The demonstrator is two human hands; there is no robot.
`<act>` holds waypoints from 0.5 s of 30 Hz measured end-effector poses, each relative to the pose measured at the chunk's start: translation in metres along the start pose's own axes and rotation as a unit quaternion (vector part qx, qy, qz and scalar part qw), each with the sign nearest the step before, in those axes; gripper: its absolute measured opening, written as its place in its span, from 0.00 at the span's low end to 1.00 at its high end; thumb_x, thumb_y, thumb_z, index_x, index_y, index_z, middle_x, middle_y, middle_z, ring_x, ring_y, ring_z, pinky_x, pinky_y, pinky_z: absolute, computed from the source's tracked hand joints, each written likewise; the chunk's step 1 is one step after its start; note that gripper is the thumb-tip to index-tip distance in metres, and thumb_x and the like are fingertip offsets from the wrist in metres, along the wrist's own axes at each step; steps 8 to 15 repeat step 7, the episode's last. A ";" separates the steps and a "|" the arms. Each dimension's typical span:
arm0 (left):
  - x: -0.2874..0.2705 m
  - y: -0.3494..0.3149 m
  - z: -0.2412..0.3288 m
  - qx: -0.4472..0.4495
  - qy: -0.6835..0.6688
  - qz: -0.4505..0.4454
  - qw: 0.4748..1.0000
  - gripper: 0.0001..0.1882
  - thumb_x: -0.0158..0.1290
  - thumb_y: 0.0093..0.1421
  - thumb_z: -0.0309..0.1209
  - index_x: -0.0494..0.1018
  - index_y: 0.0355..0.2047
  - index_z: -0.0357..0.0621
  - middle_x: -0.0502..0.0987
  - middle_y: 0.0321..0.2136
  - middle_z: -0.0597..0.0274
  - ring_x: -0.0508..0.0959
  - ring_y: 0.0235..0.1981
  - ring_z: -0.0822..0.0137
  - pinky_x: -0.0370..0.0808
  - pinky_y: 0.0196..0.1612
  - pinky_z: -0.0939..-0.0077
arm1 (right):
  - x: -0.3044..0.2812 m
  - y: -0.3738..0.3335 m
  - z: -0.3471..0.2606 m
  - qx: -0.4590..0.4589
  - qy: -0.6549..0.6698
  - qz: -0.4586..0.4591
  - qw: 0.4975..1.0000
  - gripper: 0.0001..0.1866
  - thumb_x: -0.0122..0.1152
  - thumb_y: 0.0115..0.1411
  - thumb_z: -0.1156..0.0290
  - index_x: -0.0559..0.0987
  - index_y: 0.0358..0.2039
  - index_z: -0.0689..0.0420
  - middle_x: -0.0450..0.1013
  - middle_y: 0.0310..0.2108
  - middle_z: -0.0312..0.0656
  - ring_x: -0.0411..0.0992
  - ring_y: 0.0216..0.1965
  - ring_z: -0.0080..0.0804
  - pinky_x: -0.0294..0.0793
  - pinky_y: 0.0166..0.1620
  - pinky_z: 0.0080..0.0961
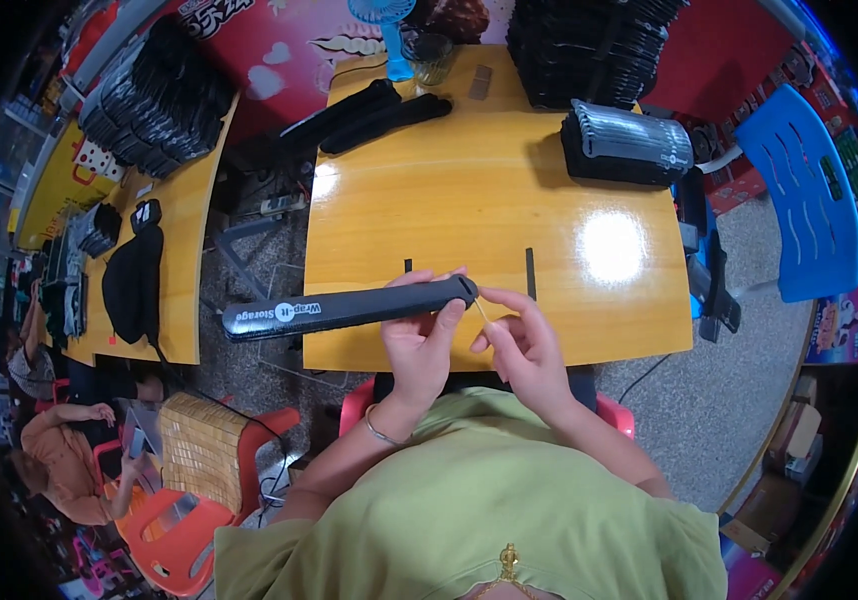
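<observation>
My left hand [421, 345] is closed round the right end of a long black strap bundle [349, 307] with white lettering, held level above the table's front edge. The bundle's left end sticks out past the table. At the bundle's right end, my right hand [526, 350] pinches a thin yellowish band [482, 310], perhaps a rubber band, between thumb and fingers. Its index fingertip is close beside the bundle's end. Two short dark strips, the right one [530, 274] longer, lie on the tabletop [429, 200] just beyond my hands.
Black straps [386, 122], a blue fan [395, 40] and a glass [429, 60] are at the back. A clear-wrapped black pack [629, 143] sits back right, near a tall black stack [589, 50]. A side table [184, 260] stands left; a blue chair [806, 195] right. Another person [74, 455] sits lower left.
</observation>
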State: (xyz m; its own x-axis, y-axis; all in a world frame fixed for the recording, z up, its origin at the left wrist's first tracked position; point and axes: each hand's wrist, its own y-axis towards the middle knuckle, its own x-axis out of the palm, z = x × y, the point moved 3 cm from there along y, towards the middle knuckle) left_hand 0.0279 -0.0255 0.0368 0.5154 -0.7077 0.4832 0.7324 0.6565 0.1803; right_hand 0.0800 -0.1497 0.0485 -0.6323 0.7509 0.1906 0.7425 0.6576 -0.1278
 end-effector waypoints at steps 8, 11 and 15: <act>0.000 0.000 0.002 0.065 0.074 -0.042 0.994 0.19 0.54 0.55 0.18 0.62 0.46 0.39 0.68 0.44 0.58 0.72 0.50 0.55 0.70 0.53 0.67 | -0.009 0.005 0.007 0.097 0.084 -0.081 0.988 0.25 0.48 0.63 0.74 0.59 0.60 0.47 0.76 0.29 0.38 0.74 0.29 0.22 0.69 0.32 0.12; 0.000 0.000 0.002 0.065 0.074 -0.042 0.994 0.19 0.54 0.55 0.18 0.62 0.46 0.39 0.68 0.44 0.58 0.72 0.50 0.55 0.70 0.53 0.67 | -0.009 0.005 0.007 0.097 0.084 -0.081 0.988 0.25 0.48 0.63 0.74 0.59 0.60 0.47 0.76 0.29 0.38 0.74 0.29 0.22 0.69 0.32 0.12; 0.000 0.000 0.002 0.065 0.074 -0.042 0.994 0.19 0.54 0.55 0.18 0.62 0.46 0.39 0.68 0.44 0.58 0.72 0.50 0.55 0.70 0.53 0.67 | -0.009 0.005 0.007 0.097 0.084 -0.081 0.988 0.25 0.48 0.63 0.74 0.59 0.60 0.47 0.76 0.29 0.38 0.74 0.29 0.22 0.69 0.32 0.12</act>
